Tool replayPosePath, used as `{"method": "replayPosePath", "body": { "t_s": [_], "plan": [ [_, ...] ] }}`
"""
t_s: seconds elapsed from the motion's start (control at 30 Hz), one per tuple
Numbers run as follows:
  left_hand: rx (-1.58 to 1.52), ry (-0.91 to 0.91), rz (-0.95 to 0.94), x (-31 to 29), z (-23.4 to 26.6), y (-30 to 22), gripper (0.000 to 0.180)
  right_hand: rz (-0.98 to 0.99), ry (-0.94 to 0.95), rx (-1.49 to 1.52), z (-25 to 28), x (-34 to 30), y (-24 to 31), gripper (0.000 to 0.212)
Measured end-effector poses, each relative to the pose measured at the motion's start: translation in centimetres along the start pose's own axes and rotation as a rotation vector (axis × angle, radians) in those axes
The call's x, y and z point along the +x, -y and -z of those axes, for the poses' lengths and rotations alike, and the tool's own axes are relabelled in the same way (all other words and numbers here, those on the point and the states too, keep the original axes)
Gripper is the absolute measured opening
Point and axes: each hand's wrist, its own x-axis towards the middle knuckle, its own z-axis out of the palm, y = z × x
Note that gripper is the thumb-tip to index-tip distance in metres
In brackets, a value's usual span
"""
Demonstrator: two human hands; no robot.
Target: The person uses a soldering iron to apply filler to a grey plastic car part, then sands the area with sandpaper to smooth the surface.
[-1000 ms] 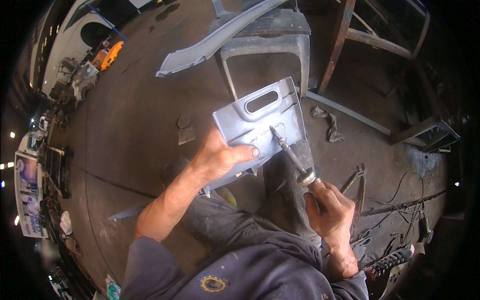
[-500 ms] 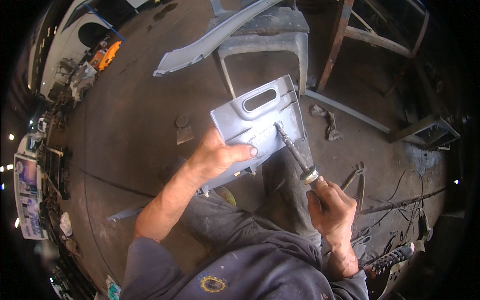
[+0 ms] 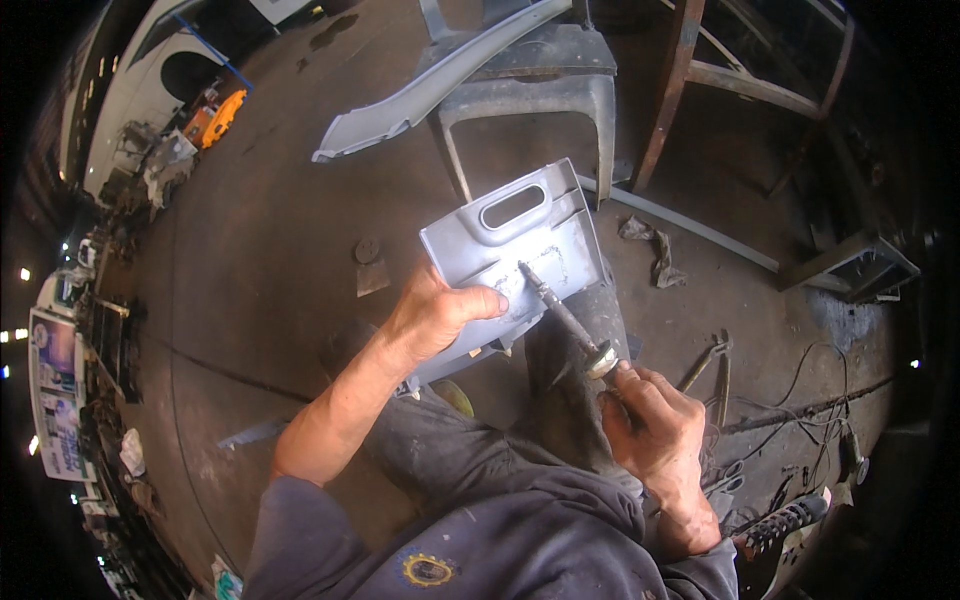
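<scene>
My left hand [image 3: 440,312] grips a grey plastic panel [image 3: 462,246] at its left edge, with the thumb pressed on the face. The panel is tilted above my legs and has an oblong slot near its far edge. A rough, melted-looking track curves across its middle. My right hand [image 3: 655,415] is closed round the handle of a soldering iron [image 3: 563,318], just below a round metal collar. The iron's tip meets the panel at the left part of that track. My fingers hide most of the handle.
Ahead stands a worn plastic chair [image 3: 530,95] with a long grey trim piece [image 3: 400,105] across it. A rusty metal frame [image 3: 665,100] rises at the right. Locking pliers [image 3: 712,362], scissors [image 3: 728,478] and a thin cable [image 3: 800,415] lie on the floor at my right.
The soldering iron's tip has moved left and slightly nearer along the panel, and my right hand has shifted left with it. My left hand keeps its hold on the panel.
</scene>
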Motion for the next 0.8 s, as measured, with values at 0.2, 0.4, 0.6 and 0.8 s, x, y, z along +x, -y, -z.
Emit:
{"method": "replayPosePath", "body": {
  "t_s": [0.2, 0.4, 0.6, 0.8],
  "plan": [
    [0.115, -0.118, 0.093, -0.1, 0.0, -0.1, 0.053, -0.055, 0.024, -0.056, 1.1, 0.3, -1.4, 0.031],
    [-0.007, -0.353, -0.002, -0.3, 2.2, 0.7, 0.053, -0.515, -0.476, 0.297, 2.7, -4.4, -10.3, 0.028],
    [0.12, -0.402, -0.046, -1.6, 6.1, 1.6, 0.057, -0.837, -0.704, 0.211, 6.8, -10.3, -16.4, 0.029],
    [-0.3, -0.365, 0.079, -2.3, 10.7, -0.6, 0.06, -0.773, -0.486, -0.121, 5.0, -10.5, -18.2, 0.036]
  ]
}}
